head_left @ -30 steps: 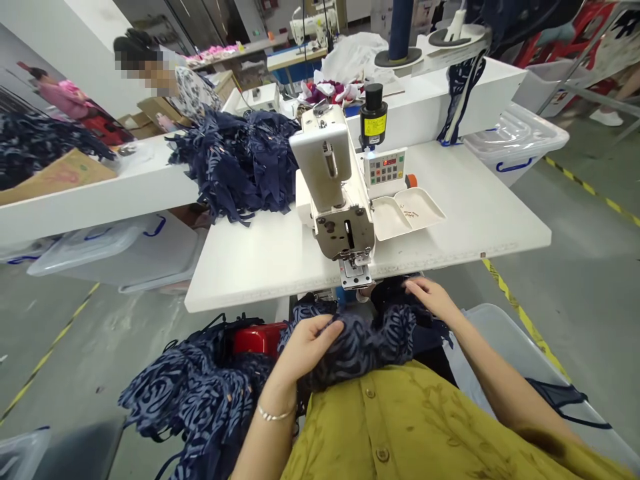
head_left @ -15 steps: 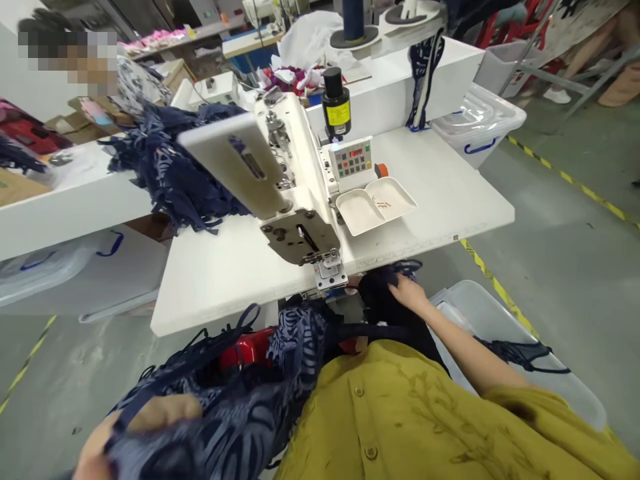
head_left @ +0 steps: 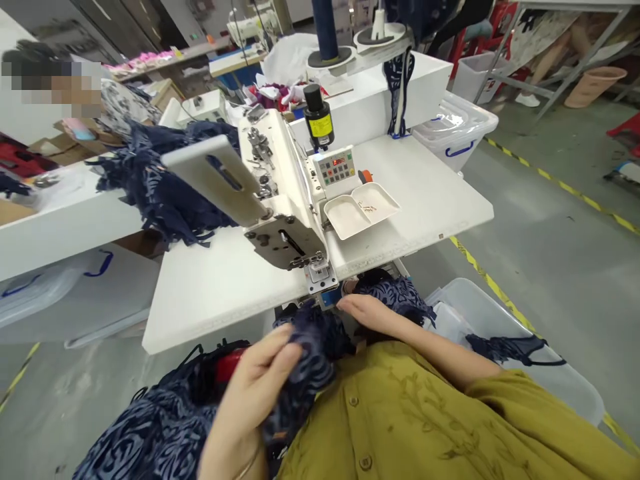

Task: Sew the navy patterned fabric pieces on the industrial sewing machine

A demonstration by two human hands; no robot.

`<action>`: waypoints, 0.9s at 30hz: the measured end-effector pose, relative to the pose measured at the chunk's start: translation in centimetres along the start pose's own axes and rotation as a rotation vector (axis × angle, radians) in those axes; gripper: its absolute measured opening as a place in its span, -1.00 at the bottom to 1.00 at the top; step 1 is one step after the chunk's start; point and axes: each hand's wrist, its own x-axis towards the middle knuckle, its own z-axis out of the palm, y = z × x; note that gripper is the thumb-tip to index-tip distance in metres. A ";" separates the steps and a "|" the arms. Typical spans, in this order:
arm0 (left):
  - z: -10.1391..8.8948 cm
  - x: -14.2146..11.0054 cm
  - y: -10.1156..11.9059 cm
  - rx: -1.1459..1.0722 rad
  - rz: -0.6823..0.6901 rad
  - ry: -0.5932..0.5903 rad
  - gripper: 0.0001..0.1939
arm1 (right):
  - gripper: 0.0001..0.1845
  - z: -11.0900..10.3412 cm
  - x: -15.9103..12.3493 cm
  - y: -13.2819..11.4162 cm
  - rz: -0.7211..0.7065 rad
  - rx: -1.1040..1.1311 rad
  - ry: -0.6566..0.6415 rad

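Note:
My left hand (head_left: pixel 253 387) is closed on a navy patterned fabric piece (head_left: pixel 305 357) and holds it up in front of my chest. My right hand (head_left: pixel 367 309) lies on the same dark fabric just below the needle end (head_left: pixel 320 275) of the white sewing machine (head_left: pixel 260 193); its fingers are stretched along the cloth. A heap of the same navy fabric (head_left: pixel 150 433) hangs at my lower left over a red object (head_left: pixel 227 363).
The white table (head_left: pixel 430 207) carries a control panel (head_left: pixel 336 168) and a two-part white tray (head_left: pixel 363 210). A pile of navy pieces (head_left: pixel 160 180) lies at the back left. A clear plastic bin (head_left: pixel 500 333) stands at my right. Another person sits at far left.
My left hand has come up from the low left with the fabric to the middle. My right hand has slid a little left under the machine head. The view shifted.

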 end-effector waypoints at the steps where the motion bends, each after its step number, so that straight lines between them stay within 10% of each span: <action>1: 1.2 1.1 0.4 -0.010 0.030 -0.116 -0.57 | -0.45 -1.5 -0.6 -1.0 -0.104 0.160 0.032; 5: 4.7 3.8 1.8 -0.009 0.104 -0.286 -0.57 | -0.26 -5.6 -3.4 -4.2 -0.444 0.606 -0.061; 10: 6.0 4.1 2.8 0.105 0.238 -0.109 -0.66 | -0.59 -7.1 -4.5 -6.0 -0.274 0.654 0.313; 16: 6.3 4.8 0.5 0.379 0.293 0.189 -0.77 | -0.69 -7.4 0.6 -5.4 -0.146 0.594 0.426; 27: 6.2 5.1 -3.9 0.914 0.451 0.250 -0.49 | -0.78 -7.5 6.6 -5.7 -0.289 0.229 0.479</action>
